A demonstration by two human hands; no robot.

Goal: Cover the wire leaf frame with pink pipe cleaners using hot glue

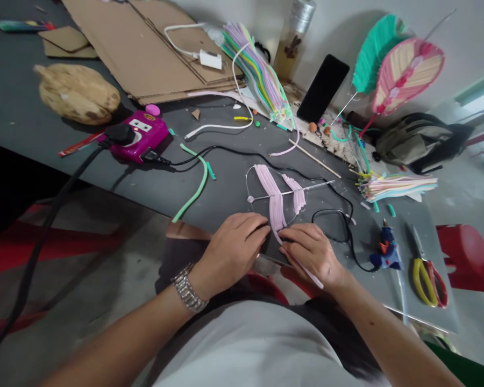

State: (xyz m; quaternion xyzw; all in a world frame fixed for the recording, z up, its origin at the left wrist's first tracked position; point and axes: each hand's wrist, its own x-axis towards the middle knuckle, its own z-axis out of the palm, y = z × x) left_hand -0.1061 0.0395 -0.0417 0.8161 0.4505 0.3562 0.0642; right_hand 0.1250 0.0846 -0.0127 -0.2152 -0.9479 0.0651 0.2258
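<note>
A wire leaf frame (248,180) lies on the dark table (32,107), partly filled with pale pink strips (275,199). My left hand (232,250), with a metal watch on the wrist, has its fingers closed on the lower ends of the pink strips. My right hand (314,252) pinches a long pink strip (306,269) that runs back under the palm toward my body. Both hands meet at the frame's near edge.
A blue glue gun (385,252) and yellow-handled scissors (425,271) lie right of my hands, with a black cord (334,215) looping between. A magenta power strip (139,137), a green strip (196,188), strip bundles (258,70), cardboard (145,48), a phone (322,88) and finished leaves (403,72) sit farther back.
</note>
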